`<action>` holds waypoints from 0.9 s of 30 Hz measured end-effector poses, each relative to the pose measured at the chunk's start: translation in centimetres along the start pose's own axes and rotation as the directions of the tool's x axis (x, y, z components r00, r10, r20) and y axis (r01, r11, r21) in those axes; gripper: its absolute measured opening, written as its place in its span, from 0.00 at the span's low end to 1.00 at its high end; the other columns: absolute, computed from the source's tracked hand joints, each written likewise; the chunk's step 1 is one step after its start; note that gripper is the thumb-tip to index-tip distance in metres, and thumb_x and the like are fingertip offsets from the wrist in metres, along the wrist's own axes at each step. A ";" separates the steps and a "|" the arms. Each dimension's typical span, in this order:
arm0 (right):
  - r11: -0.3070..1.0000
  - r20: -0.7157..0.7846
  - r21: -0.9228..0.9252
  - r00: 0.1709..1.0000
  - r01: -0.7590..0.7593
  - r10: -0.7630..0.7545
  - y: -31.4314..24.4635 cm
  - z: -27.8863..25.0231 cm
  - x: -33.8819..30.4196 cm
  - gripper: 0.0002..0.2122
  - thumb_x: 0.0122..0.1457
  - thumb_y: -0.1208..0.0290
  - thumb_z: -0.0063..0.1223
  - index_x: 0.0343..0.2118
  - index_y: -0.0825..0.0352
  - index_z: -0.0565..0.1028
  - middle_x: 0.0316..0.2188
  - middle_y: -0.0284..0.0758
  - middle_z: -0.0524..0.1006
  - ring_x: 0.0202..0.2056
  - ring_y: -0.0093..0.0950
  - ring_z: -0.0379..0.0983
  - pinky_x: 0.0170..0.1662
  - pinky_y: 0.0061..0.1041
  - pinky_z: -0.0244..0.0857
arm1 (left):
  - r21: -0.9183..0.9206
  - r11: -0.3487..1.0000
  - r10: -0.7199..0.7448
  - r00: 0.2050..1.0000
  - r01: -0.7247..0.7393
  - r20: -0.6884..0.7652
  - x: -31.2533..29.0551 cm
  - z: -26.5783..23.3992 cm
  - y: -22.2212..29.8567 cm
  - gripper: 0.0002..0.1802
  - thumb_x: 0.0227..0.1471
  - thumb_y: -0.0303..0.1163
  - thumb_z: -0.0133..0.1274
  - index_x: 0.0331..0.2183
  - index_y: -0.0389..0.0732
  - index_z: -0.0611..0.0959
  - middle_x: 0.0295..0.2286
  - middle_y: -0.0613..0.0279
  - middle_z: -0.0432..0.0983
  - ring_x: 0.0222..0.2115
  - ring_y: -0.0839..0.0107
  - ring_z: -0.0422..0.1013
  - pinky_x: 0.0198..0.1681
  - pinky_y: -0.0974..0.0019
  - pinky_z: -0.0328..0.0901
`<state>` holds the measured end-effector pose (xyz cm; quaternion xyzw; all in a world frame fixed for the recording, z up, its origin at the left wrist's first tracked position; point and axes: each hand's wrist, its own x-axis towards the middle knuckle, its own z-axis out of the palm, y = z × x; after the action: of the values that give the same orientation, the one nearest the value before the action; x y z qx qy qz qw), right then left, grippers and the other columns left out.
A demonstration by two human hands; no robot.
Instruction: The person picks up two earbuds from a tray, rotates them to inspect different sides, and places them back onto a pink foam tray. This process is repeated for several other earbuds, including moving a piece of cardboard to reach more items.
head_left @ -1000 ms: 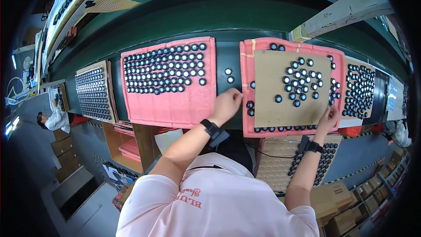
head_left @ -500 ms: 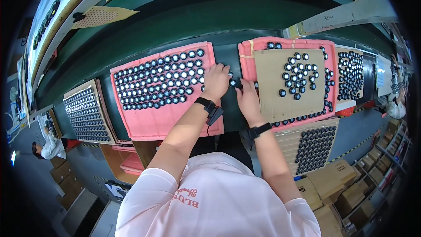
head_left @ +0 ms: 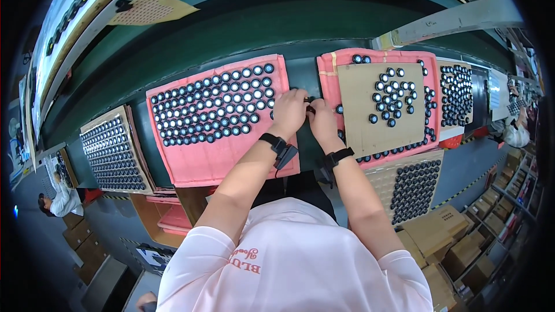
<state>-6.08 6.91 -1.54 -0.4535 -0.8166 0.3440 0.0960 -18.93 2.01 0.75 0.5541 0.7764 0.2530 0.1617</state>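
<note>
My left hand (head_left: pixel 291 110) and my right hand (head_left: pixel 322 120) meet over the dark strip between two pink pads, fingers bent and closed. Small black round parts (head_left: pixel 310 108) show between the fingertips, mostly hidden by them. To the left, a pink pad (head_left: pixel 202 164) carries rows of black round parts with pale shiny centres (head_left: pixel 225 99); its near part is bare pink. On the right, a brown cardboard sheet (head_left: pixel 378 138) lies over another pink pad (head_left: pixel 327 84), with a loose cluster of the same parts (head_left: pixel 393 98) on it.
Farther left stands a cardboard tray filled with similar parts (head_left: pixel 113 149). Another board of parts (head_left: pixel 457 93) lies far right, and a tan tray (head_left: pixel 381 182) juts over the near edge. A metal beam (head_left: pixel 451 23) crosses the back right. Cartons (head_left: pixel 436 231) stand below; other people work at both sides.
My hands have drawn together, the right moving toward the left, and their fingers have closed around the black round parts. The view has shifted slightly.
</note>
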 end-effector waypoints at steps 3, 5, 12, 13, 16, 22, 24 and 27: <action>0.987 -0.045 0.141 0.996 0.083 -0.077 -0.3 -1.3 -1.0 0.12 0.48 0.78 0.59 0.35 0.69 0.70 0.30 0.43 0.72 0.33 0.40 0.73 0.35 0.38 0.67 | -0.459 0.872 -0.227 0.971 0.171 -0.069 -2.0 -2.9 0.8 0.09 0.48 0.22 0.54 0.36 0.36 0.77 0.30 0.59 0.74 0.33 0.66 0.73 0.35 0.64 0.68; 0.981 0.048 0.191 0.999 0.014 -0.023 -2.2 -3.7 -2.5 0.13 0.49 0.79 0.60 0.37 0.69 0.70 0.28 0.38 0.73 0.30 0.31 0.73 0.33 0.29 0.67 | -0.638 0.746 -0.284 0.958 0.191 -0.045 -4.1 -4.9 0.2 0.09 0.51 0.22 0.53 0.38 0.35 0.76 0.31 0.60 0.73 0.34 0.69 0.73 0.35 0.67 0.69; 0.814 0.129 0.581 0.986 0.014 -0.109 -4.8 -9.7 -7.9 0.13 0.54 0.81 0.56 0.41 0.68 0.68 0.30 0.31 0.71 0.32 0.19 0.71 0.35 0.20 0.66 | -0.846 0.508 -0.409 0.909 0.159 -0.074 -12.3 -15.3 2.4 0.14 0.55 0.20 0.49 0.45 0.35 0.75 0.40 0.59 0.69 0.36 0.73 0.72 0.36 0.70 0.74; 0.799 0.136 0.601 0.982 0.023 -0.130 -4.5 -10.1 -8.4 0.13 0.55 0.82 0.55 0.42 0.69 0.67 0.31 0.30 0.71 0.33 0.18 0.70 0.36 0.19 0.66 | -0.843 0.515 -0.409 0.909 0.154 -0.083 -13.4 -16.4 2.8 0.14 0.55 0.20 0.49 0.45 0.35 0.75 0.40 0.59 0.69 0.36 0.73 0.72 0.36 0.70 0.74; 0.753 0.146 0.658 0.981 0.003 -0.132 -5.3 -11.4 -9.9 0.13 0.55 0.82 0.54 0.42 0.69 0.68 0.32 0.31 0.71 0.35 0.18 0.70 0.37 0.18 0.65 | -0.872 0.461 -0.572 0.807 0.165 -0.150 -16.3 -19.2 3.7 0.12 0.54 0.20 0.50 0.43 0.33 0.75 0.39 0.59 0.69 0.36 0.73 0.72 0.38 0.69 0.73; 0.733 0.072 0.646 0.939 0.214 -0.337 -10.9 -15.5 -11.4 0.11 0.52 0.85 0.55 0.39 0.71 0.72 0.35 0.33 0.71 0.38 0.22 0.69 0.39 0.18 0.64 | -0.850 0.520 -0.505 0.832 0.080 -0.230 -20.0 -22.0 4.6 0.11 0.52 0.19 0.53 0.40 0.32 0.76 0.37 0.59 0.70 0.36 0.74 0.71 0.40 0.70 0.70; 0.702 0.045 0.650 0.907 0.292 -0.419 -13.9 -17.0 -11.5 0.11 0.51 0.85 0.56 0.38 0.71 0.73 0.35 0.34 0.71 0.38 0.23 0.69 0.39 0.19 0.64 | -0.829 0.555 -0.346 0.885 -0.074 -0.311 -19.4 -23.5 6.7 0.12 0.49 0.17 0.55 0.39 0.32 0.77 0.36 0.60 0.72 0.36 0.76 0.70 0.40 0.72 0.68; 0.619 0.003 0.656 0.818 0.432 -0.575 -18.5 -19.3 -11.6 0.11 0.48 0.85 0.58 0.36 0.71 0.75 0.35 0.35 0.72 0.38 0.26 0.69 0.39 0.20 0.64 | -0.779 0.614 -0.262 0.897 -0.129 -0.355 -18.4 -26.2 10.7 0.13 0.46 0.16 0.57 0.38 0.32 0.78 0.35 0.59 0.72 0.35 0.74 0.71 0.39 0.70 0.68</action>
<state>-2.88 0.20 26.70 -0.1062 -0.7527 0.6010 0.2468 -18.38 -18.14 27.78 0.3252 0.6223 0.6774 0.2194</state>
